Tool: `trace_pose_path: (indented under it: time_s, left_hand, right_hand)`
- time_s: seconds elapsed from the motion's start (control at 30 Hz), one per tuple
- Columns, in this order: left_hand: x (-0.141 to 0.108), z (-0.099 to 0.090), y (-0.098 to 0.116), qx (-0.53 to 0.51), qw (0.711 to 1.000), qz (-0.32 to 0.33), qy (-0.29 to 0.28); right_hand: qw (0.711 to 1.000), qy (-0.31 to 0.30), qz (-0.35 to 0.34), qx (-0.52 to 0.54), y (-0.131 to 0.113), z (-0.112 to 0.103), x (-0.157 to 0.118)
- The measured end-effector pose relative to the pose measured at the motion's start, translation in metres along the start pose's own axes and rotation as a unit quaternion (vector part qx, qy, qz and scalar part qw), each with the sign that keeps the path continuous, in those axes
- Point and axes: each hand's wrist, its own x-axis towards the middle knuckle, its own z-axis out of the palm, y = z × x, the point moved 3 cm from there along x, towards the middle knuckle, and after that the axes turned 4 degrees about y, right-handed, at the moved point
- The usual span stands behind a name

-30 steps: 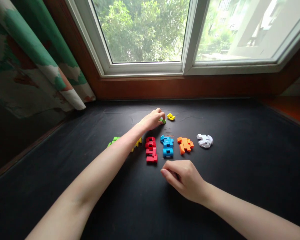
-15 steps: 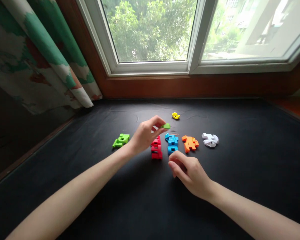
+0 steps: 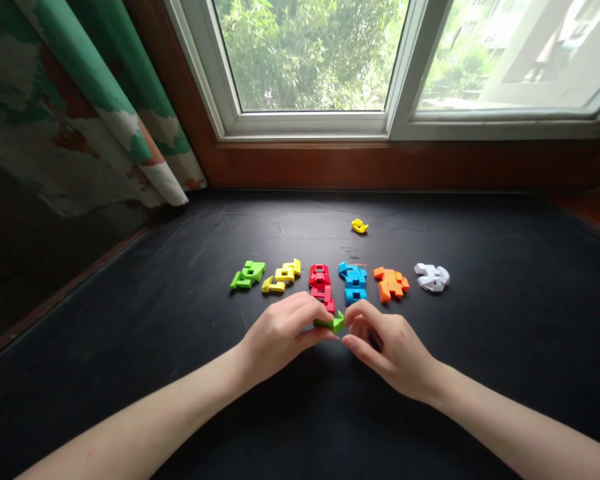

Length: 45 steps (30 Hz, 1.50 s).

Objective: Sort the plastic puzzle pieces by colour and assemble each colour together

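Note:
My left hand point(image 3: 280, 333) and my right hand point(image 3: 390, 353) meet in front of the row, with a small green plastic puzzle piece point(image 3: 333, 324) pinched between their fingertips. Just beyond them lies a row of chunky plastic block figures: green point(image 3: 247, 274), yellow point(image 3: 281, 276), red point(image 3: 320, 280), blue point(image 3: 353, 282), orange point(image 3: 390, 283) and white point(image 3: 431, 277). My left fingers nearly touch the red figure's lower end. A small loose yellow piece point(image 3: 360, 226) lies farther out, beyond my reach of touch.
Everything lies on a black, slightly scuffed surface point(image 3: 155, 267) set into a window bay. A wooden sill point(image 3: 380, 167) and a white-framed window point(image 3: 305, 127) stand at the far side. A green and white patterned curtain point(image 3: 80, 100) hangs at the left.
The green piece has come from my left hand alone, near the far side of the row, to the near side, held by both hands. My right hand has moved up to it. The yellow figure is now uncovered.

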Motion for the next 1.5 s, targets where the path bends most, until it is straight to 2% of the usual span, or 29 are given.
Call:
trace_pose_path:
  time_s: [0.27,0.47,0.8,1.07,1.5]
  left_hand:
    - [-0.002,-0.001,0.004,-0.001,1.0,0.014,-0.025]
    - [-0.001,0.002,0.007,-0.016,0.998,0.032,-0.042]
    - [-0.003,0.003,-0.004,-0.05,0.995,-0.084,-0.028]
    - [-0.001,0.001,-0.008,-0.076,0.987,-0.138,-0.025]
    - [0.0,-0.002,-0.004,-0.096,0.992,-0.077,0.018]
  right_hand:
    - [0.999,-0.014,0.018,-0.028,-0.001,0.003,0.001]
    - [0.999,0.009,-0.002,-0.039,-0.002,0.004,0.0]
    - [0.998,0.059,-0.009,-0.036,-0.002,0.0,0.0]
    - [0.997,0.066,-0.008,-0.033,0.001,0.001,0.0]
    - [0.999,0.041,0.002,-0.023,-0.002,-0.001,0.002]
